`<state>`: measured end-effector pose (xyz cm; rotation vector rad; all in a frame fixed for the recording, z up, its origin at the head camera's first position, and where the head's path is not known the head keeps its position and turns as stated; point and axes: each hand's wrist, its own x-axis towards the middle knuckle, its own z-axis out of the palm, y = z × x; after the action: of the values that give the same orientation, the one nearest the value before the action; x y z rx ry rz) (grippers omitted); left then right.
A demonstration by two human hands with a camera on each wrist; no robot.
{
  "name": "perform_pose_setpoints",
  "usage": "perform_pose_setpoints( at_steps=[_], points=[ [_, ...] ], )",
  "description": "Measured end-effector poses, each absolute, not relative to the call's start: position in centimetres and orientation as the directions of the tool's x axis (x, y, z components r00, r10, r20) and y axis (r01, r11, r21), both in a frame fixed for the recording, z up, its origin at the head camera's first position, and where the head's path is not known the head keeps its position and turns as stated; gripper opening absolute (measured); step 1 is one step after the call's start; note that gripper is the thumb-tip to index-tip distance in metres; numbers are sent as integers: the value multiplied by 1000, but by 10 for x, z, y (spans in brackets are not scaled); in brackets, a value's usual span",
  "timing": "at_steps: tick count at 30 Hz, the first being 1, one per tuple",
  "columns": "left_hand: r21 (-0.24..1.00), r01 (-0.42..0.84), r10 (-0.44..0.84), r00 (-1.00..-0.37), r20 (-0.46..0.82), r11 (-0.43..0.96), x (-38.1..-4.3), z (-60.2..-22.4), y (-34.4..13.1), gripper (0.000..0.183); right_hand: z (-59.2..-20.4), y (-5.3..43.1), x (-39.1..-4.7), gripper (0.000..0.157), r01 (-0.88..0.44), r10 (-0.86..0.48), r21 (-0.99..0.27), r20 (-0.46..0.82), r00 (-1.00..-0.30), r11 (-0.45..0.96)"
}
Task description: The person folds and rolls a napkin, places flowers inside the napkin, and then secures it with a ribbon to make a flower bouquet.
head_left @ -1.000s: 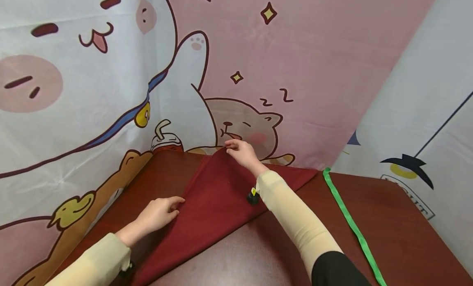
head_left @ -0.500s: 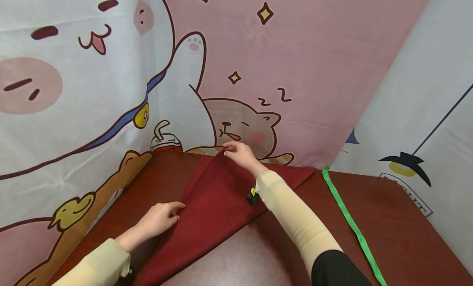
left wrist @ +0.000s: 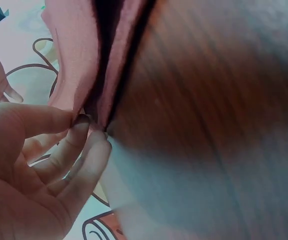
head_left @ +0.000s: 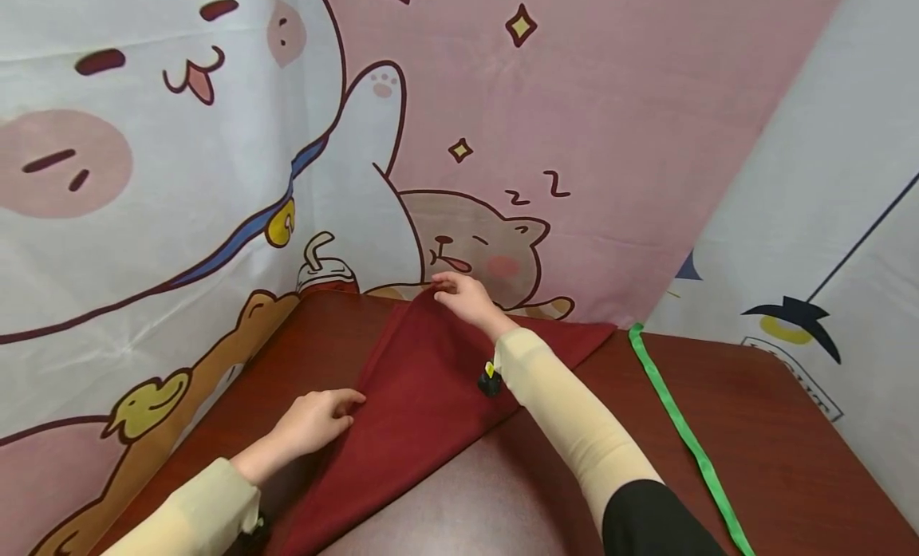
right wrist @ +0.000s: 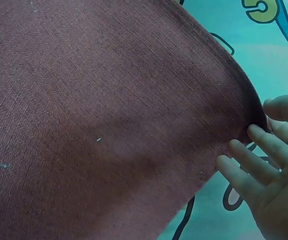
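A dark red cloth (head_left: 402, 428) lies across the table in a folded, roughly triangular shape, with its far part raised. My right hand (head_left: 470, 301) pinches the raised tip at the back between thumb and fingers; the right wrist view shows the cloth (right wrist: 113, 110) stretching away from this hand (right wrist: 274, 165). At the cloth's left edge is my left hand (head_left: 316, 420). Close up in the left wrist view, the thumb and forefinger of that hand (left wrist: 38, 160) pinch the edge, where two layers of cloth (left wrist: 76, 50) come together with a dark gap between them.
A green ribbon or tape strip (head_left: 682, 428) runs front to back over the brown table (head_left: 782, 436) to the right of the cloth. Printed fabric hangings (head_left: 610, 141) with cartoon animals stand behind and along the left side.
My left hand has shifted slightly nearer to me along the cloth's left edge. The right hand has moved very little and still pinches the tip.
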<state>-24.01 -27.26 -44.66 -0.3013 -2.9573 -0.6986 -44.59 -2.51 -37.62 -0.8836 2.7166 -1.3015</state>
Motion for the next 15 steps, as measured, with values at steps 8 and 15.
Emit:
perform_pose_setpoints(
  at_steps=[8,15],
  points=[
    [469,182,133,-982,136,864,-240,-449,-273,29,-383,-36,-449,45,-481,-509,-714,201,-837,509],
    [475,187,126,-979,158,860,-242,-453,-276,27,-389,-43,-450,52,-474,-515,-720,188,-836,506]
  ],
)
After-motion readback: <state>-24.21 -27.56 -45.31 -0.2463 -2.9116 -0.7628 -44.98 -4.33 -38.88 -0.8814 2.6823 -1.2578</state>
